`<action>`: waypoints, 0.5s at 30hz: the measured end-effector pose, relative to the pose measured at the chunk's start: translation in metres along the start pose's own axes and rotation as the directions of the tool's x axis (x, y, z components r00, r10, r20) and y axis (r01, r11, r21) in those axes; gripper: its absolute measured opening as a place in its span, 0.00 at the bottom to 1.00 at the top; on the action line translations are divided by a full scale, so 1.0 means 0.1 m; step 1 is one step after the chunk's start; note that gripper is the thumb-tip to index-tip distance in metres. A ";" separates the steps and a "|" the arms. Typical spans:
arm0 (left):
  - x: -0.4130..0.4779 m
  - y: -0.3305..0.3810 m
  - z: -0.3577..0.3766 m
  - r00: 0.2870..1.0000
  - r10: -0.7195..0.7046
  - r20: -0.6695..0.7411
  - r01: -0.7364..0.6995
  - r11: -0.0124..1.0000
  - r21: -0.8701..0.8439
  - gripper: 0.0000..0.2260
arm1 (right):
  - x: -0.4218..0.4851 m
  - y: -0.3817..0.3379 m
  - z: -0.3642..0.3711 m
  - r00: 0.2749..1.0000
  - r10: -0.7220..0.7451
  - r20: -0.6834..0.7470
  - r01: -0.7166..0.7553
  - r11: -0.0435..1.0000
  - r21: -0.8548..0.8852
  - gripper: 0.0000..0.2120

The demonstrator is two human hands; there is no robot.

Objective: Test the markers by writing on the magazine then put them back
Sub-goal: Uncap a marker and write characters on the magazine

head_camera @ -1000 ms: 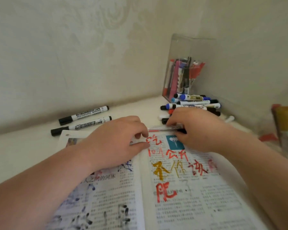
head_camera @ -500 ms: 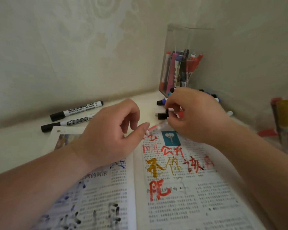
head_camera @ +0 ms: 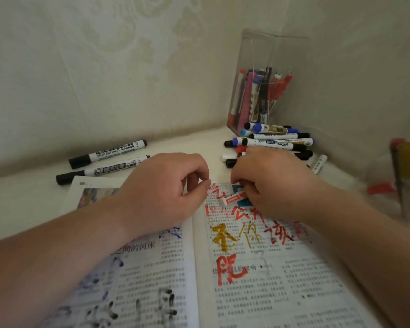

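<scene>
The right hand (head_camera: 270, 185) rests on the top of the right page with its fingers curled around a white marker (head_camera: 231, 199). The marker lies nearly flat on the paper, and its blunt end points left toward the fold. It carries a red label band with small white lettering. The left hand (head_camera: 166, 192) sits just beside it on the fold, its fingers curled in and the thumb tip meeting the forefinger. I cannot tell whether anything small is pinched there.

Under both hands the magazine (head_camera: 258, 299) lies open and flat. Its right page of fine print is overwritten with thick red, gold and yellow brush-like characters. The left page has blue and black scrawls and a printed heading ending in "的河床".

Past the left hand two black-capped markers (head_camera: 104, 162) lie side by side on the table (head_camera: 21, 200), the farther one printed "WHITEBOARD MARKER". Behind the right hand is a loose pile of markers (head_camera: 272, 140) with blue and black caps. Behind the pile, in the corner, a clear box (head_camera: 265, 55) holds more markers upright.
</scene>
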State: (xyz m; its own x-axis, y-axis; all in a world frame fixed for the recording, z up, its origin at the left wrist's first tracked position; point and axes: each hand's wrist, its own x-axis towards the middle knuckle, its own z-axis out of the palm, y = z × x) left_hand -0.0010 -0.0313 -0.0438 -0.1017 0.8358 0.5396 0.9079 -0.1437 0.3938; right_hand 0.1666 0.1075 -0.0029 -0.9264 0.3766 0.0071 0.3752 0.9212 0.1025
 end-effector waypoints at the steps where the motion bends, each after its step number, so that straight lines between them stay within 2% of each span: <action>1: 0.00 0.00 0.00 1.000 0.003 -0.001 -0.003 1.000 0.004 0.02 | -0.01 0.01 0.05 0.997 -0.033 -0.069 0.035 0.999 0.022 0.13; 3: 0.00 0.00 0.00 1.000 0.003 -0.004 -0.003 1.000 -0.001 0.02 | -0.02 0.06 0.15 0.968 -0.079 -0.238 0.102 0.991 0.086 0.14; 5: 0.00 0.01 0.01 1.000 -0.002 -0.007 0.002 1.000 -0.014 0.02 | -0.02 0.08 0.19 0.938 -0.082 -0.335 0.122 0.988 0.099 0.16; 8: -0.01 0.02 0.01 1.000 -0.003 -0.008 0.003 1.000 -0.023 0.02 | -0.01 0.06 0.13 0.928 -0.083 -0.364 0.141 0.981 0.136 0.15; 10: -0.01 0.02 0.01 1.000 -0.015 -0.011 0.015 0.999 -0.034 0.02 | -0.05 0.07 0.03 0.961 -0.052 -0.272 0.111 0.973 0.204 0.14; 13: -0.01 0.01 0.00 0.999 -0.037 -0.020 0.037 0.999 -0.030 0.02 | -0.11 0.12 -0.02 0.995 -0.100 0.010 0.096 0.978 0.186 0.19; 15: 0.00 0.01 0.01 0.999 -0.045 -0.021 0.044 0.999 -0.026 0.02 | -0.11 0.13 -0.01 0.992 -0.104 0.067 0.093 0.983 0.156 0.19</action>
State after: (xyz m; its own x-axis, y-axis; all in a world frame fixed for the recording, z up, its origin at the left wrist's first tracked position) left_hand 0.0004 -0.0312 -0.0439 -0.1505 0.8303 0.5367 0.8915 -0.1207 0.4367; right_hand 0.1821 0.1151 -0.0002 -0.9562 0.2842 -0.0701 0.2881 0.9561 -0.0537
